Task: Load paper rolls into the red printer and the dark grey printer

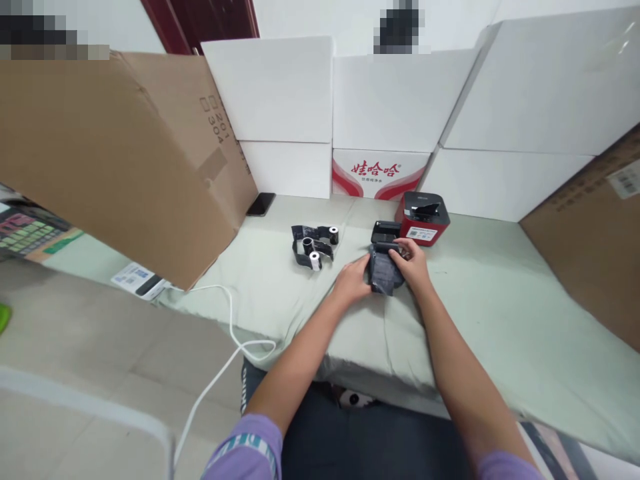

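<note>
We are holding a black ribbon unit (384, 272) between our two hands, just in front of a small black tray (385, 232) and a red-and-black box (426, 223) on the cloth-covered table (480, 287). Our left hand (353, 281) is lying along the unit's left side, and our right hand (416, 265) is reaching over its upper right side. The dark roller (387, 247) across its far end is running roughly left to right, so its long axis is lying crosswise to our forearms. Our right hand is the nearer one to this roller, its thumb and forefinger closing around the right end; the fingers of our left hand are clamping the unit's left edge, though we are not seeing the tips tucked underneath.

The unit is looking dark and compact, with a thin, slightly shiny, wrinkled film (384, 283) hanging from the roller towards us and ending in an uneven edge. Off to our left, well apart from both hands, a loose dark ribbon (301, 253) is curling around and beside some small rolls (315, 260), two of them showing white ends. The black tray is sitting just beyond the roller, close beside the box.
</note>
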The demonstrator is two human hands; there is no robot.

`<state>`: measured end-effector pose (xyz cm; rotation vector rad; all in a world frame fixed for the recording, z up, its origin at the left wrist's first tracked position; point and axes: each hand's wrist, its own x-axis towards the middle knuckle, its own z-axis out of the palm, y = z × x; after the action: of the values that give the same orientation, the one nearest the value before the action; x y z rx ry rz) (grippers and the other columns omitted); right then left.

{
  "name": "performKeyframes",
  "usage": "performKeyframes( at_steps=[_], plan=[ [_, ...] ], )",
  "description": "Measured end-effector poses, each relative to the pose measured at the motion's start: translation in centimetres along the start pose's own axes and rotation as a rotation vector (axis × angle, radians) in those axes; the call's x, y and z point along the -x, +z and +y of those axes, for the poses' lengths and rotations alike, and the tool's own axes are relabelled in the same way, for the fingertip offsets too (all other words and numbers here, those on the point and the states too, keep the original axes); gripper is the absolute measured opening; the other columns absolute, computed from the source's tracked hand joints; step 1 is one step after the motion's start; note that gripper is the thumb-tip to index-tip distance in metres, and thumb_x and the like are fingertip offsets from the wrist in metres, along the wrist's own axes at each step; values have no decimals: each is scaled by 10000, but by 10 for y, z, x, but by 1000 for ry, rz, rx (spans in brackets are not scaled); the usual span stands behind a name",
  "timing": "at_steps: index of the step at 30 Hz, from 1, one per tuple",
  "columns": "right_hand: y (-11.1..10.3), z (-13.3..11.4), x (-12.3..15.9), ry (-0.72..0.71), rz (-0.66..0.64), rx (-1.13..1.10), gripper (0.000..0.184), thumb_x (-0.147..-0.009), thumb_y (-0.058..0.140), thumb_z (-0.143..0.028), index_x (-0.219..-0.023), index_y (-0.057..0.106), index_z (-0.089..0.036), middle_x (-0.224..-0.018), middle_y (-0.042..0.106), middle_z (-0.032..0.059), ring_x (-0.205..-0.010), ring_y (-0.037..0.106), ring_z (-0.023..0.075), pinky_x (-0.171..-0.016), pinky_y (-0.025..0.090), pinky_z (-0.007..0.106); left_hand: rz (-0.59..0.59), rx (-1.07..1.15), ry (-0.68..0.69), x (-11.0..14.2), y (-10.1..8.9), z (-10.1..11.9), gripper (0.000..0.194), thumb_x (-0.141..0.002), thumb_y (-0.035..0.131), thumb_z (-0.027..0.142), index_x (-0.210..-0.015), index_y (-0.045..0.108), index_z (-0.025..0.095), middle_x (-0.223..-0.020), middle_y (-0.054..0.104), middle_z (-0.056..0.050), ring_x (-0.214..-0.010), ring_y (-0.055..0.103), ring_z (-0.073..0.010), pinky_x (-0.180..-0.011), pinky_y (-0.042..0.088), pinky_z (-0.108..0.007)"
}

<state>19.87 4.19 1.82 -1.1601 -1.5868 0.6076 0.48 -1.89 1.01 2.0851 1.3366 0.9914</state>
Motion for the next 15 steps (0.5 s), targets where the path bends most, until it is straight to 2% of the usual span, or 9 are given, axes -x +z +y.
performKeyframes(
  at_steps=[3,5,6,8,10,12,15],
  plan=[
    [-2,2,-2,-46,-34,161,182,-791,626,-326,-900,725,-218,-1087,715,96,-1069,616,291,-1023,432,520,8,-2,-15,0,-1,1,837,-737,782,350,-1490,476,150,-1397,649,-175,-1243,648,-371,-1083,499,-479],
    [-1,3,-4,-65,14,256,179,-779,622,-319,-849,745,-210,-1153,677,123,-1148,578,315,-1104,368,562,5,11,-12,1,-2,1,838,-739,793,373,-1487,481,161,-1389,656,-168,-1240,650,-370,-1075,503,-475],
    [1,4,-5,-64,60,269,230,-770,638,-333,-918,758,-203,-1209,645,138,-1191,556,325,-1132,351,564,4,21,-7,1,-3,2,835,-743,796,381,-1487,482,171,-1388,658,-161,-1238,652,-365,-1072,506,-469],
    [4,7,-7,-27,126,195,490,-756,678,-394,-1203,708,-196,-1341,569,159,-1270,517,332,-1154,362,549,11,36,-2,2,-3,3,837,-750,805,421,-1489,482,198,-1390,659,-145,-1243,650,-354,-1073,507,-461],
    [6,9,-9,58,86,4,726,-772,680,-491,-1436,548,-229,-1451,517,146,-1348,489,323,-1164,379,528,13,28,-10,2,-3,3,867,-746,821,473,-1495,479,203,-1399,650,-152,-1258,639,-361,-1083,501,-477],
    [5,11,-9,156,4,-193,800,-801,652,-586,-1513,456,-279,-1497,518,108,-1402,472,307,-1179,380,507,12,1,-19,2,-3,4,941,-734,838,500,-1528,441,187,-1452,604,-182,-1317,597,-382,-1113,477,-515],
    [2,11,-7,231,-13,-329,778,-823,632,-643,-1503,482,-297,-1487,556,88,-1410,489,299,-1193,376,497,32,-52,39,2,-2,3,951,-777,819,479,-1576,382,205,-1604,430,-190,-1454,468,-373,-1161,434,-540]
  ],
)
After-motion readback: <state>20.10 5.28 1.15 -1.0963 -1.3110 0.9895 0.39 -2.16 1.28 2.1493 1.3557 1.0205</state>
